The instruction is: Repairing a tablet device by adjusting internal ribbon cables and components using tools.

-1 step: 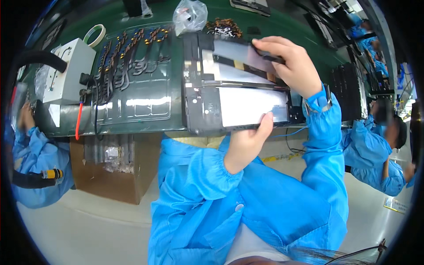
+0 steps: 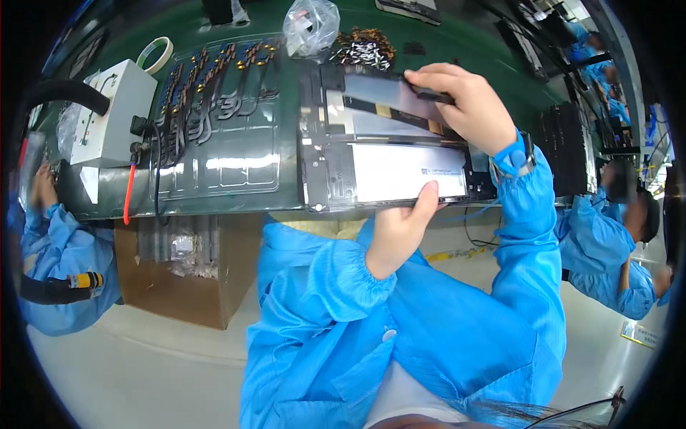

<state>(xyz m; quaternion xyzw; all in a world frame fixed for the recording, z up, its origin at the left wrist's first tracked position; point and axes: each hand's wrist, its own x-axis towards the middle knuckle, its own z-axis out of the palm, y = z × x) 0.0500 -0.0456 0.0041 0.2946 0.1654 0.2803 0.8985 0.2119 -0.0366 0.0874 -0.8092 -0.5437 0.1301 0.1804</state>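
Note:
A tablet-like device with its inside exposed lies at the table's near edge. It has a black frame, two silvery battery-like panels and a dark strip with a gold patch slanting across the far one. My left hand is closed on the near edge, its thumb over the near panel and its other fingers hidden underneath. At the far right corner my right hand is closed on the device. A dark piece shows between its thumb and fingers; whether it is part of the frame, I cannot tell.
Dark flex cables lie in rows on a clear tray at left. Beyond stand a clear bag and a pile of small metal parts. A white box is far left; an open carton sits below the table. Co-workers flank me.
The device's near edge has shifted slightly away from me, and its left end is blurred. Both hands keep their hold.

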